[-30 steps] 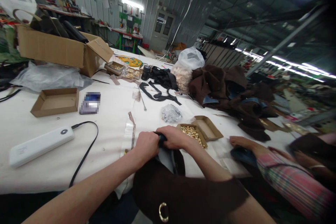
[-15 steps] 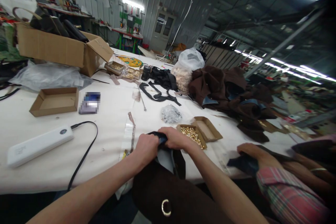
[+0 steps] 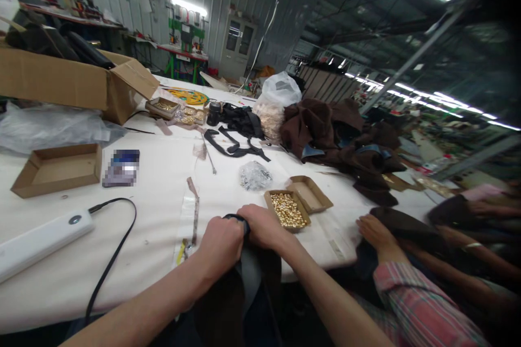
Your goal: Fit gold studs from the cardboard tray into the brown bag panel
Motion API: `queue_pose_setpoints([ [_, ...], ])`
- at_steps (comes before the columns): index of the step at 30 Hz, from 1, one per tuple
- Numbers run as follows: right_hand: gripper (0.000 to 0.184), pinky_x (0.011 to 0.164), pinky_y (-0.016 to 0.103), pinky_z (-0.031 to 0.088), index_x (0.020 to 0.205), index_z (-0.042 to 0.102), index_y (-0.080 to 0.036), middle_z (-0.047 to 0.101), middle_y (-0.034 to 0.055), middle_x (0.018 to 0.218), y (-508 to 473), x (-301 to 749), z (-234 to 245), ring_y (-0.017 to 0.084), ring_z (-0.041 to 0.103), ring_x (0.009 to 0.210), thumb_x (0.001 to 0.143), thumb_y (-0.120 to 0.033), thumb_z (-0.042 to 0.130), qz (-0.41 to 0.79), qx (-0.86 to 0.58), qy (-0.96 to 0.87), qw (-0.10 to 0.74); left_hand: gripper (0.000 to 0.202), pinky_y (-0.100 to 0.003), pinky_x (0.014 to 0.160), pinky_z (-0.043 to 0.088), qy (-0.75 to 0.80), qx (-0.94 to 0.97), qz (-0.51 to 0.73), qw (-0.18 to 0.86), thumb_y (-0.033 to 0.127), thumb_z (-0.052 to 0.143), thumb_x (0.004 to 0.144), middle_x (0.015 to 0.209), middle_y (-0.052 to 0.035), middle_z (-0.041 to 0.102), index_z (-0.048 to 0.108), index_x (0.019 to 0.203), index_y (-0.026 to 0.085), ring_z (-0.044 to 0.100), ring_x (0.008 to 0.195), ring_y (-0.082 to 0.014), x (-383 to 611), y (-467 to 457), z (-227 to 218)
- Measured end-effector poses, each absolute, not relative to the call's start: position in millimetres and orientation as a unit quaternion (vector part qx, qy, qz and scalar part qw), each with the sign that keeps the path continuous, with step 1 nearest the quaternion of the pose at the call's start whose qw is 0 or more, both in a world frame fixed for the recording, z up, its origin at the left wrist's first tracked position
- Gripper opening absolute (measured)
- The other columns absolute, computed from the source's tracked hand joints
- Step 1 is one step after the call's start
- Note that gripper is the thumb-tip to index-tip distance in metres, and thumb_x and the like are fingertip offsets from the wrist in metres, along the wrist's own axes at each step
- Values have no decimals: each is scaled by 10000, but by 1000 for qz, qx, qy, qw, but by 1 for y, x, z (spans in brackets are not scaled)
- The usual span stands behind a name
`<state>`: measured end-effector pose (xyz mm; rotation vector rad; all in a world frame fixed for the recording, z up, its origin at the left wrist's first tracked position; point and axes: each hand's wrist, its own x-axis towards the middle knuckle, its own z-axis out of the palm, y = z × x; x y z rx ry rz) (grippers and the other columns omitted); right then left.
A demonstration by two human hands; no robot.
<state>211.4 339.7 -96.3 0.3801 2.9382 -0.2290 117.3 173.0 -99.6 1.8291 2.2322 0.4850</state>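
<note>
My left hand point(image 3: 220, 244) and my right hand point(image 3: 264, 226) are both closed side by side on the dark strap end of a brown bag point(image 3: 244, 287) that hangs over the near edge of the white table point(image 3: 163, 173). The bag's body drops out of sight below the table edge. Just right of my right hand stands a small open carton full of gold metal studs point(image 3: 287, 210), with an empty carton point(image 3: 310, 193) beside it.
A white power bank point(image 3: 38, 241) with a black cable lies at the left, beyond it an empty cardboard tray point(image 3: 57, 168) and a big open carton point(image 3: 69, 84). Black straps point(image 3: 236, 135), a foil bag point(image 3: 254, 176) and brown bags point(image 3: 337, 141) lie further back. A co-worker's hand point(image 3: 376, 230) in a plaid sleeve rests at the right.
The bag has sunk lower over the table edge, and its gold ring is out of sight. My hands stay closed on the strap. The co-worker's hand has shifted on the dark piece.
</note>
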Motion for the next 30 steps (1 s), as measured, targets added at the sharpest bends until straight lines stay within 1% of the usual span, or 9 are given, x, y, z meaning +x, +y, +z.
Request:
queue_pose_setpoints([
  [3,130,846,338,474,1088,704,-233,787,76,1155,327,231,-98,259,723,1062,965,-202,680,-73,132,987,55,169,-482,892,570,739,640,177,119,223,596,1038,1076,-155,821,759,1038,177,791,1009,-354,128,165,-93],
  [5,59,837,347,484,1085,682,-236,773,63,1101,318,250,-100,245,711,1019,1040,-254,649,-76,144,987,12,233,-455,869,547,727,639,210,137,421,723,1040,973,-93,817,747,939,212,775,933,-320,131,153,-85],
  [8,96,893,385,542,1123,685,-223,778,76,1063,303,288,-105,243,720,1010,1108,-253,595,-92,106,975,-171,410,-375,810,507,664,593,392,231,607,846,958,814,1,762,736,833,233,709,807,-227,125,130,-72],
  [12,356,1107,491,616,1401,678,-182,809,131,1306,281,336,-113,268,737,1295,1125,-106,466,-57,-22,927,-371,390,-306,837,512,576,462,606,296,566,657,1111,856,5,742,803,975,231,676,855,-183,108,113,-59],
  [16,465,1162,492,651,1523,669,-181,777,132,1428,268,366,-121,277,683,1442,1101,-60,514,-53,26,918,-393,313,-328,1156,537,553,497,544,388,476,636,1141,1332,-13,817,801,1354,318,727,1263,-229,116,116,-59],
  [20,529,1141,447,674,1530,687,-242,760,107,1455,266,375,-133,242,729,1380,1089,-11,509,-95,104,891,-432,536,-411,1392,389,551,546,440,453,402,590,1150,1734,9,575,544,1685,402,552,1585,-239,145,114,-73],
  [23,475,1106,473,693,1474,713,-242,776,110,1431,267,375,-141,268,755,1349,1083,-29,546,-116,128,870,-461,693,-447,1404,389,606,509,427,437,465,574,1145,1784,-23,509,334,1790,378,513,1622,-253,159,109,-86],
  [27,402,1083,432,695,1446,706,-241,794,104,1402,270,368,-145,250,784,1292,1109,-99,541,-139,129,857,-478,575,-392,1289,517,606,539,436,390,522,548,1157,1699,-58,612,490,1699,341,620,1523,-283,163,105,-83],
  [30,345,1065,428,679,1387,723,-221,799,121,1366,271,354,-148,256,784,1272,1150,-192,475,-185,139,827,-512,543,-339,1212,558,575,587,431,372,515,452,1188,1669,-65,642,477,1701,339,677,1456,-265,164,110,-66],
])
